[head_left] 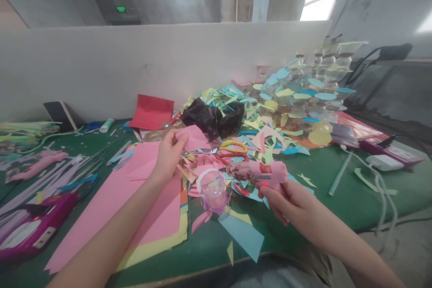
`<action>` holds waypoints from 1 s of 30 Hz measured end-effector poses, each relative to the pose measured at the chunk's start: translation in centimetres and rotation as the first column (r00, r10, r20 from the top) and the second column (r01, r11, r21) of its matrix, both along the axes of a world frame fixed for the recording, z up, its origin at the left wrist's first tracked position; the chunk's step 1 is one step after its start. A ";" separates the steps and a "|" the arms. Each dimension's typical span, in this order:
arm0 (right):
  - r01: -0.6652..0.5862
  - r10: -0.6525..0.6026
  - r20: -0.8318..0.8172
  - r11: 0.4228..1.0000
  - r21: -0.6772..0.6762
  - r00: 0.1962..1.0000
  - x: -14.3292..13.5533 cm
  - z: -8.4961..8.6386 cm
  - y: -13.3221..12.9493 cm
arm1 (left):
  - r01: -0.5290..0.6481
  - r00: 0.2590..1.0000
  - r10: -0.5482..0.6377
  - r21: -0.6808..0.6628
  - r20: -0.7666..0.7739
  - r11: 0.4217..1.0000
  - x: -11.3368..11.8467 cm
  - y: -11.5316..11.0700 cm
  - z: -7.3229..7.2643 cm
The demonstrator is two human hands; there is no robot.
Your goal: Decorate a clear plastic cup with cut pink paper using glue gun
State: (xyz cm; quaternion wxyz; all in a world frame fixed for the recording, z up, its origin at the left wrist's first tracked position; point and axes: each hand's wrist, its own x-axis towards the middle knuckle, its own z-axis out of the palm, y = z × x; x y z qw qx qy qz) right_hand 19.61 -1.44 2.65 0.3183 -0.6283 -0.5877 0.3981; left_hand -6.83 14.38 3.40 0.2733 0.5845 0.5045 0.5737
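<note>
My left hand point(169, 155) pinches a small pink paper piece point(193, 137) above the stack of pink sheets point(155, 211). In my right hand point(286, 200) is a pink glue gun point(266, 173), its red light lit and its nozzle pointing left. Between my hands, on the green table, a clear plastic cup-like piece point(213, 189) with a pale rim and purplish lower part rests near the nozzle. Just behind it lie scissors with yellow and red handles point(232, 152) among paper scraps.
A black plastic bag point(205, 117) sits behind the scissors, with paper cuttings around it. Stacked clear cups with coloured discs point(317, 83) stand back right. A purple power strip point(40, 225) is front left; a white cable point(378, 184) hangs over the right edge.
</note>
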 end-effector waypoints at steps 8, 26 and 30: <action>-0.001 0.001 0.036 1.000 0.001 0.999 0.0 0.2 0.1 | 0.006 1.000 -0.006 0.013 -0.003 1.000 0.0 0.0 0.0; -0.011 0.006 0.127 0.999 0.042 0.992 0.7 1.2 -0.7 | -0.002 1.000 0.002 0.007 0.004 1.000 0.3 -0.4 0.5; 0.006 -0.017 0.118 0.995 0.099 0.993 1.6 1.6 -1.7 | 0.002 1.000 -0.002 0.001 0.019 1.000 0.4 -0.5 0.7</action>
